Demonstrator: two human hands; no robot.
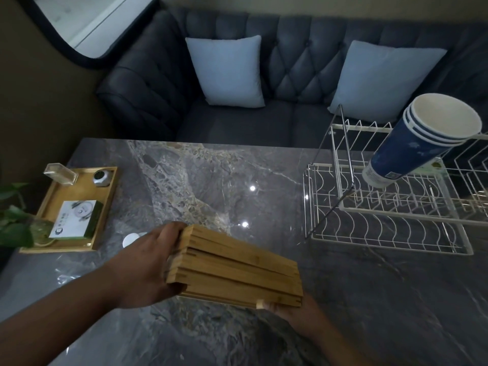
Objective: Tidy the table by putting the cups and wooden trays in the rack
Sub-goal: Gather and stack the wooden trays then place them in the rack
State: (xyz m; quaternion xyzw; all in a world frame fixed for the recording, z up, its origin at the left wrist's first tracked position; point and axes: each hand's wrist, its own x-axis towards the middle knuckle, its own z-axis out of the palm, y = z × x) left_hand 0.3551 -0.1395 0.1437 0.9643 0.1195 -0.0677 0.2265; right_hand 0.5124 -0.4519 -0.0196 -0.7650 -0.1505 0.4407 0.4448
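— Which step is in hand now?

— The cups look finished: the stack of dark blue paper cups with white insides (pixel 425 143) leans already in the white wire dish rack (pixel 390 228), at its far right part. Now it is the turn of the trays. The stack of thin light-brown wooden trays (pixel 237 268) is held above the grey marble surface (pixel 200 180), near its front edge and well apart from the rack.

— How do the hands hold it?

— The left hand (pixel 148 268) is closed on the left end of the stack, thumb on top and the fingers hidden behind the wood. The right hand (pixel 298 315) supports the lower right corner from below (only a part of it shows, so the fingers I cannot describe fully). Both hands carry the same stack.

— What does the next move ask for?

— In my judgement, the stack must travel to the right and toward the curved dividers of the lower front tier, which look free. The trays should be turned on edge so that they fit between the wires. Probably one goes in at a time, so one hand must keep the rest.

— And the other wooden tray (pixel 79 207) at the left?

— It carries small items, beside a green plant (pixel 13 220). Whether it belongs to the task, I cannot tell.
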